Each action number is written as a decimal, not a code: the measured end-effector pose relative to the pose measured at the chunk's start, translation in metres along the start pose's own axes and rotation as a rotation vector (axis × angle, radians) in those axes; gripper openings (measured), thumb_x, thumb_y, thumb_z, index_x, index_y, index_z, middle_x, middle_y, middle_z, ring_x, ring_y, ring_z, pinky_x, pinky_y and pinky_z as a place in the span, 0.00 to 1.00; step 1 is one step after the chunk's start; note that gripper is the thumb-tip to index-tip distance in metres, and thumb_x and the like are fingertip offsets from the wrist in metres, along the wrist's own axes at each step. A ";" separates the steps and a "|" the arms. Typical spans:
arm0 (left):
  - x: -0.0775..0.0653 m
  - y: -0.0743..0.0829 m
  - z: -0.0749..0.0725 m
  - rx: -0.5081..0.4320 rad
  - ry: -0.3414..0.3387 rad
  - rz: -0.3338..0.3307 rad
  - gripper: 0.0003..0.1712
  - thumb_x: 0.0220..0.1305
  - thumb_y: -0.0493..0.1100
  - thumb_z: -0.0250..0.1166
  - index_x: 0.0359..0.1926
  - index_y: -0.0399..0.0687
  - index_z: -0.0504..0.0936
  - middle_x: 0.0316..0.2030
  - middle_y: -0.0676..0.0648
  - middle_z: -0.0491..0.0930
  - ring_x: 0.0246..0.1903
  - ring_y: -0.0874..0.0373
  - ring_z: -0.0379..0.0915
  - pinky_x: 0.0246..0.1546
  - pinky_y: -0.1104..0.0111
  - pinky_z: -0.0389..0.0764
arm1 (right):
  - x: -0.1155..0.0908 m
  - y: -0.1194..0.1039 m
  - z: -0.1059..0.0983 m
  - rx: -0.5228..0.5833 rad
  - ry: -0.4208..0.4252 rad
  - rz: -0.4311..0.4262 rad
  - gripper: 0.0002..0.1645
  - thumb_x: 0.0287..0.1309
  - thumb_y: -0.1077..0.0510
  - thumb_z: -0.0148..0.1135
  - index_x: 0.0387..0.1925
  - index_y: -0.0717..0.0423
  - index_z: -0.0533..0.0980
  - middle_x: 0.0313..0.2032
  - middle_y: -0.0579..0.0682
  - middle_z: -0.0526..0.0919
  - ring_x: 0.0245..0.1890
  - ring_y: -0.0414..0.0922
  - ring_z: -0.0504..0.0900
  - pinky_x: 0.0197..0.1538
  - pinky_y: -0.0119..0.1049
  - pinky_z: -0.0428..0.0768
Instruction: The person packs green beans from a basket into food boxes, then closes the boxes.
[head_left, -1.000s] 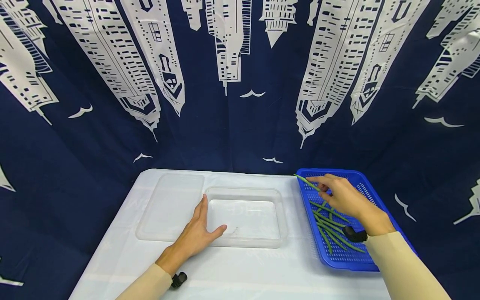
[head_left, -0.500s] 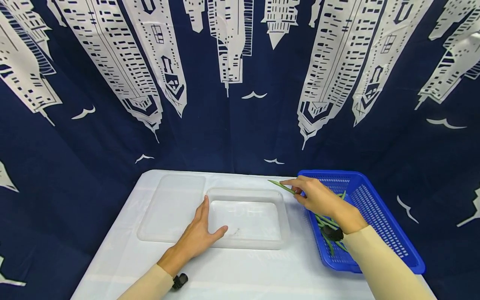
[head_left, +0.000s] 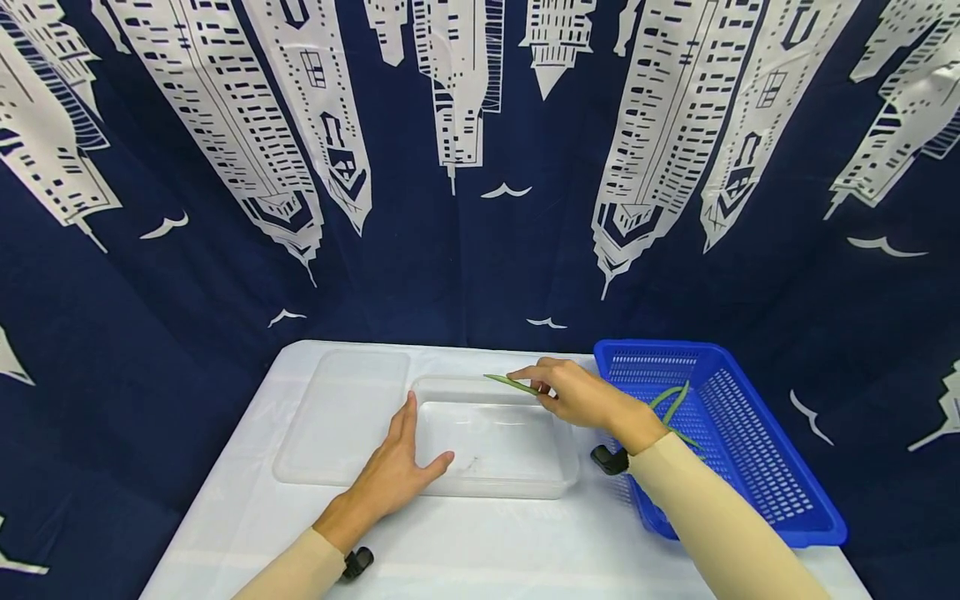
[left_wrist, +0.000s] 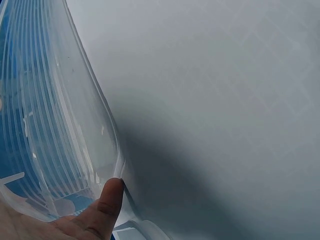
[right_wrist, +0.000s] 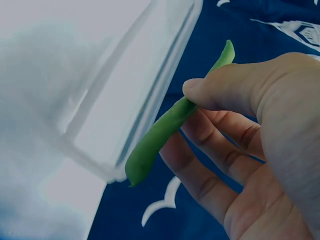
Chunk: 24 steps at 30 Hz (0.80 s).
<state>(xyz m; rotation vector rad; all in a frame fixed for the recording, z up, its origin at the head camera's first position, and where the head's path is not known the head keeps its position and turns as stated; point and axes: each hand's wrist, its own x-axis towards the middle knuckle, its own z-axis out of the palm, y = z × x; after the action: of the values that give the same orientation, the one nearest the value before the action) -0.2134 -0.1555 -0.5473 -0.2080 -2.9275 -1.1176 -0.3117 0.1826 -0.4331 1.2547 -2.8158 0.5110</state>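
Green bean partly hidden by right grip.

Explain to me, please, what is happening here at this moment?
A person's right hand pinches a green bean, which appears over the far rim of the clear box and is not yet set down. The left hand touches the box's left end. More beans lie in the blue basket on the right. What looks like a lid lies to the left.
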 end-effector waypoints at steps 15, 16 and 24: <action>-0.004 0.000 -0.002 0.000 -0.004 -0.009 0.73 0.77 0.70 0.74 0.98 0.46 0.36 0.94 0.33 0.51 0.86 0.28 0.68 0.84 0.36 0.75 | 0.045 -0.011 0.041 0.051 -0.180 -0.031 0.32 0.75 0.72 0.71 0.73 0.46 0.88 0.46 0.50 0.92 0.44 0.42 0.86 0.52 0.36 0.89; -0.004 0.000 -0.002 0.000 -0.005 -0.005 0.73 0.77 0.70 0.74 0.98 0.46 0.36 0.94 0.33 0.51 0.86 0.27 0.68 0.83 0.36 0.75 | 0.047 -0.012 0.044 0.044 -0.189 -0.031 0.32 0.75 0.72 0.71 0.73 0.46 0.89 0.46 0.49 0.92 0.43 0.42 0.86 0.51 0.36 0.89; -0.002 0.000 -0.002 0.000 -0.017 -0.006 0.73 0.78 0.72 0.72 0.97 0.46 0.35 0.94 0.32 0.50 0.84 0.26 0.70 0.81 0.36 0.78 | 0.064 -0.014 0.061 -0.045 -0.223 -0.019 0.33 0.73 0.72 0.72 0.70 0.42 0.90 0.45 0.46 0.93 0.41 0.38 0.83 0.47 0.35 0.87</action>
<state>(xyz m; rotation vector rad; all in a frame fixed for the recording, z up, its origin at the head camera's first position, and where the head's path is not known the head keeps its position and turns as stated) -0.2112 -0.1571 -0.5465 -0.2099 -2.9449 -1.1218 -0.3374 0.1091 -0.4773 1.4099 -2.9707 0.3236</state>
